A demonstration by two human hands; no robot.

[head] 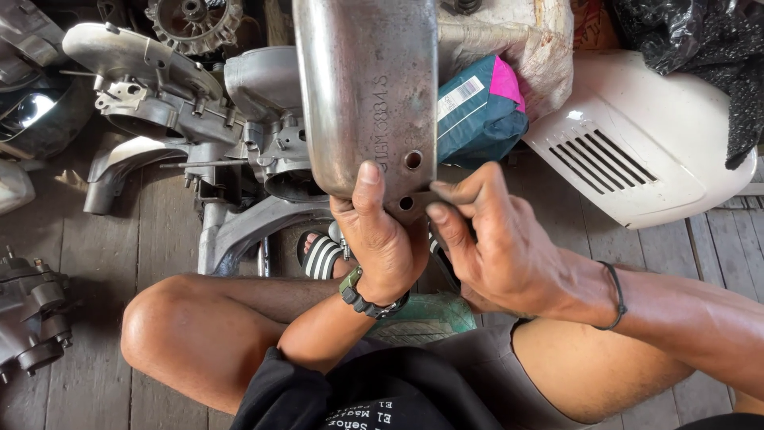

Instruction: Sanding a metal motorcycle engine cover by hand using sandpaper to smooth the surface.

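A long bare-metal panel (366, 87) with a curved surface and two small holes near its lower end stands upright in front of me. My left hand (380, 239) grips its lower edge, thumb pressed flat on the face beside the holes. My right hand (497, 239) pinches the same lower edge at the right corner with thumb and forefinger. A dark watch band sits on my left wrist, a thin black cord on my right. I sit on the floor with bent knees.
Grey engine casings and parts (199, 119) lie at the left on the wooden plank floor (645, 255). A white vented side cover (637, 143) lies at the right, a teal and pink packet (481, 111) behind the panel, a green tyre (430, 318) under my wrists.
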